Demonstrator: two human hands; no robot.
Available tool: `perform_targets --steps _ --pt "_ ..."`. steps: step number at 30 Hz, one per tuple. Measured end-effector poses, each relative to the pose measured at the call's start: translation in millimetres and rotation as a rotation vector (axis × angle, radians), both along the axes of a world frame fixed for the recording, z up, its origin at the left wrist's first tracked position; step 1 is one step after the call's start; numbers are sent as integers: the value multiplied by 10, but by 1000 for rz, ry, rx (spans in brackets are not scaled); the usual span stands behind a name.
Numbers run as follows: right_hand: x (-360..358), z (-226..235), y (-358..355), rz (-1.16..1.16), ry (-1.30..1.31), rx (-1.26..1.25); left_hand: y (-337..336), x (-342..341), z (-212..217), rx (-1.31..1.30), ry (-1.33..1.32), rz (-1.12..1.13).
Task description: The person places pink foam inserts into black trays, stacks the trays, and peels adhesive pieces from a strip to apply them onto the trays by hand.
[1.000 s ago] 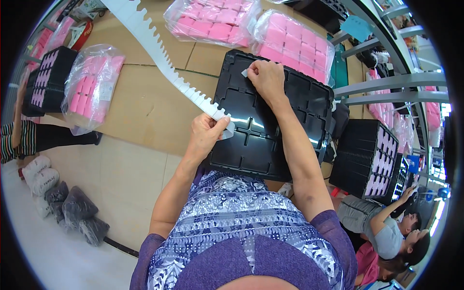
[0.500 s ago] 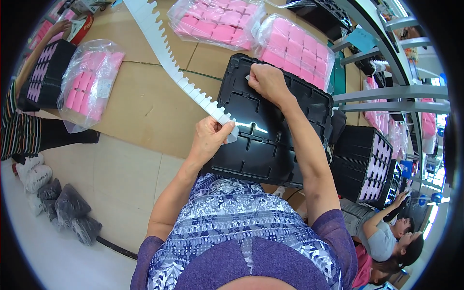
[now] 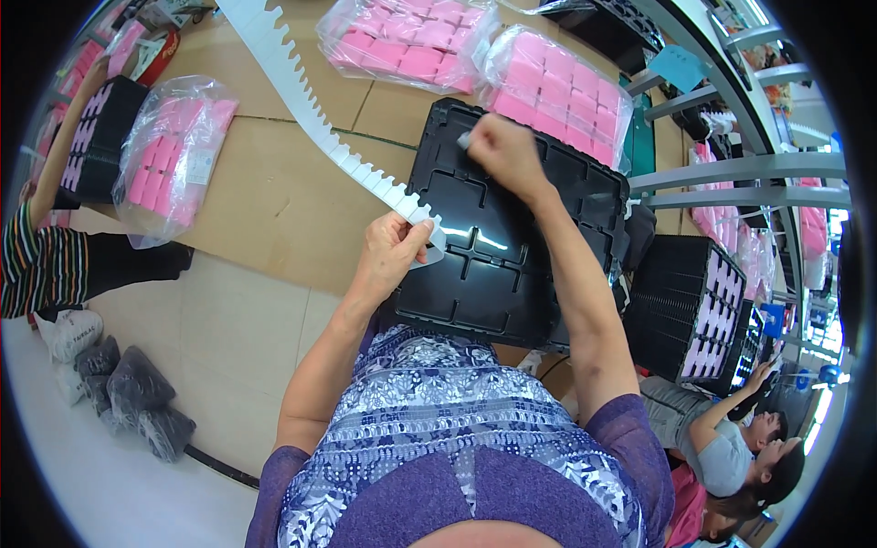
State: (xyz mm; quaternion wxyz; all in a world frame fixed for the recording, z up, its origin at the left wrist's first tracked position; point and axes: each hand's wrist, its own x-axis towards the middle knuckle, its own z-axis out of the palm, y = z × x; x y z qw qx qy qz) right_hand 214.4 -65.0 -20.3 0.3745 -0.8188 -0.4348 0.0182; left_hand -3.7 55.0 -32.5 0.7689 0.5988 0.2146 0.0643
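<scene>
A long white strip with a toothed edge (image 3: 315, 128) curves down from the upper left. Its near end sits between the thumb and fingers of my left hand (image 3: 393, 256), above the left side of a black plastic tray (image 3: 512, 297). My right hand (image 3: 507, 160) is closed over the far part of that tray and is smeared by motion. A small whitish bit pokes out at its left side, too small to name. The tray shows molded ridges and lies partly on the brown table, close to my body.
Clear bags of pink foam blocks (image 3: 402, 41) lie beyond the tray, with another bag (image 3: 174, 164) at the left. Black tray stacks (image 3: 671, 301) stand at the right near a grey metal rack (image 3: 749, 169). A co-worker's arm (image 3: 68, 128) is at far left; other people sit lower right.
My left hand and the white strip have shifted slightly left. My right hand has moved a little, staying closed over the tray. At far left the co-worker's arm has moved slightly.
</scene>
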Motion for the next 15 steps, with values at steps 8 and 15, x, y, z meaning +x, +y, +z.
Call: perform_targets --steps 8,15 --pt "-378 71 -471 144 1327 621 93 67 287 -196 -55 -27" --pt "-786 205 -353 55 1348 335 48 156 379 -238 -93 -78"
